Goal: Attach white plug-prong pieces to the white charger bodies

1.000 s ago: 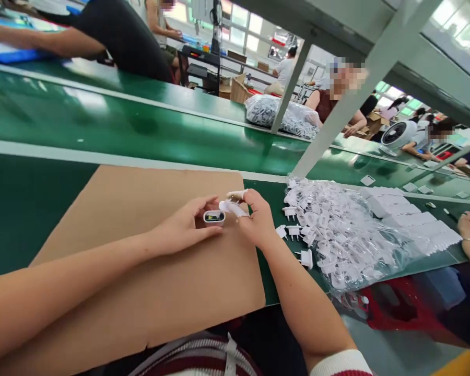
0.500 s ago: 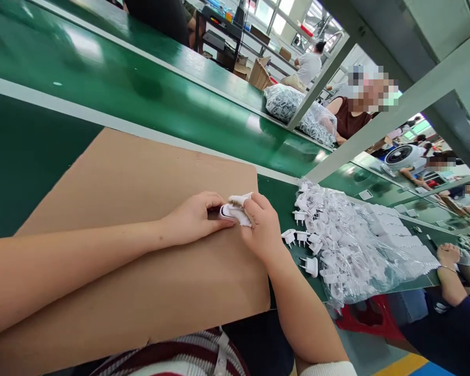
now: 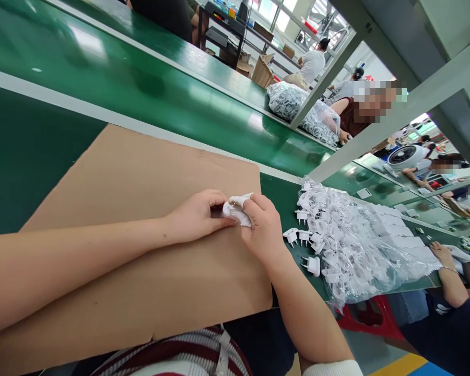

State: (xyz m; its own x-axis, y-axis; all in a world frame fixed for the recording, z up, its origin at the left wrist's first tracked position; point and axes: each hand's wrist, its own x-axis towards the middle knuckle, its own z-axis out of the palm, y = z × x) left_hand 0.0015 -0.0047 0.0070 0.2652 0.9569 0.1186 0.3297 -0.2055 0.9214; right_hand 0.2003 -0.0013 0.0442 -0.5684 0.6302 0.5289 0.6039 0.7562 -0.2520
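Observation:
My left hand [image 3: 198,215] is closed, with thumb and fingers around a small white plastic piece now almost wholly covered. A folded white cloth [image 3: 241,215] lies over the end of that piece, pinched in my right hand [image 3: 264,224]. The two hands meet above a brown cardboard sheet [image 3: 172,282]. Just right of my right hand, several loose white plug adapters [image 3: 311,266] with metal pins lie on the green table.
A clear plastic bag [image 3: 360,250] of white plug parts covers the table on the right. Beyond it are a co-worker's hands [image 3: 444,256]. A green conveyor belt [image 3: 160,91] runs behind the cardboard. A metal post [image 3: 329,78] rises at the belt's edge, near another bag [image 3: 285,99] of parts.
The cloth has shifted over the end of the white piece, hiding the dark slot seen before. Both hands keep nearly the same place. The co-worker's hands at right have moved a little.

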